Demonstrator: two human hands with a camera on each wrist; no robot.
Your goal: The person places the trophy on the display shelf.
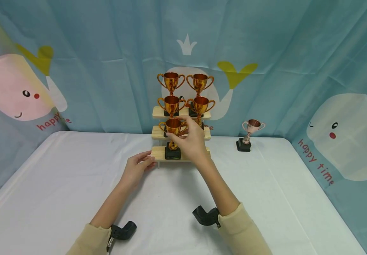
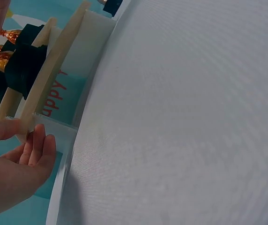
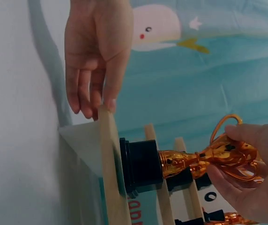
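A three-tier wooden shelf (image 1: 158, 153) stands on the white table with several gold trophies on its boards. My left hand (image 1: 137, 169) grips the left end of the lowest board; in the left wrist view the thumb lies on top and the fingers are below. On that same board a gold trophy (image 1: 172, 153) stands upright on its black base, which in the right wrist view rests against the board (image 3: 108, 164). My right hand (image 1: 193, 140) holds this trophy by its cup, thumb and fingers on either side.
Two gold trophies stand on the top board, the left one (image 1: 171, 82) beside the right one (image 1: 200, 83). Two more occupy the middle board. A rose-coloured trophy (image 1: 248, 132) stands apart on the table, right of the shelf. Behind hangs a blue curtain (image 1: 113, 88) with whale prints.
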